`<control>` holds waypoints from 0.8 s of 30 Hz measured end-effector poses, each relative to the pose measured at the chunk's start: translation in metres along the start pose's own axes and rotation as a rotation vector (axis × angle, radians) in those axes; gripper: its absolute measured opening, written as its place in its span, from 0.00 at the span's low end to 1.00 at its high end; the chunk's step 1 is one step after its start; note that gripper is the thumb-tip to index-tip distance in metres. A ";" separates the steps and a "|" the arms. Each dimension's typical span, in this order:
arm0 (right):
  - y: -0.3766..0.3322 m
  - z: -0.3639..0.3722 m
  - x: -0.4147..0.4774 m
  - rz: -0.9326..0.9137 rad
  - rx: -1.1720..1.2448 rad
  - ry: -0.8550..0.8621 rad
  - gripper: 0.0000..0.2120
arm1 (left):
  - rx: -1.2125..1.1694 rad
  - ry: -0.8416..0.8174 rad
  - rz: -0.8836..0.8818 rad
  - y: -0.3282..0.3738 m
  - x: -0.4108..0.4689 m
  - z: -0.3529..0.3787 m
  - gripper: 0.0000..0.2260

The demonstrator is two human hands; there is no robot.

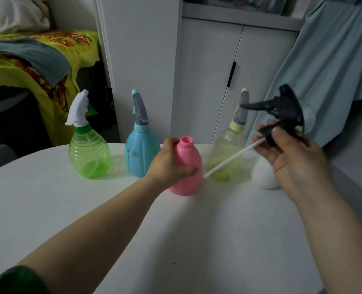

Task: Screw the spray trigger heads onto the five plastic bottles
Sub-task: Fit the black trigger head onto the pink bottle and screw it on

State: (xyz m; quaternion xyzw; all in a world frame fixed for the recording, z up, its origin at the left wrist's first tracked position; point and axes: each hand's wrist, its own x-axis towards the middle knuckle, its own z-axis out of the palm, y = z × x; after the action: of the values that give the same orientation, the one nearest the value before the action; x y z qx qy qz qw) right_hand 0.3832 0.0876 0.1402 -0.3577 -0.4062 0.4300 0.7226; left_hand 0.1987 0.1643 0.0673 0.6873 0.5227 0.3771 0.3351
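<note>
Head view has the pink bottle [188, 158] standing upright near the middle of the white table [176, 240], its threaded neck open and bare. My left hand [167, 164] grips its body from the left, with the thumb across the front. My right hand [290, 158] is raised to the right of it and pinches the collar of the black trigger head [288, 105] between thumb and fingertips. That head hangs in the air, tilted, and its white dip tube [229, 161] slants down to the left. The tube's tip ends just beside the pink bottle's lower right side, well below the neck.

Just behind the tube stands the yellow-green bottle [226, 149], already capped with a grey trigger, close enough to crowd that side. A white bottle [265, 175] sits right of it, mostly hidden by my right hand, so I cannot tell how its top looks. Left of the pink one are the blue bottle [140, 153] and the clear green bottle [88, 155], both with triggers on. The clear bottles show only their tubes inside; the opaque ones I cannot see into.

All four stand in a row near the table's far curved edge, and the near half of the table holds only my forearms. Behind are a white cabinet [207, 71], a pale blue cloth [335, 60] and a yellow blanket [80, 49].
</note>
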 end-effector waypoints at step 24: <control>0.055 0.064 -0.036 0.114 -0.637 -0.351 0.08 | -0.130 -0.022 0.113 -0.024 -0.093 -0.020 0.32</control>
State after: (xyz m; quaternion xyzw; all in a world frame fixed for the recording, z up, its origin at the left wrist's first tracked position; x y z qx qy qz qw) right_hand 0.2969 0.0864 0.1093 -0.5077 -0.6169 0.3761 0.4693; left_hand 0.1542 0.0809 0.0411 0.6966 0.4537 0.4210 0.3628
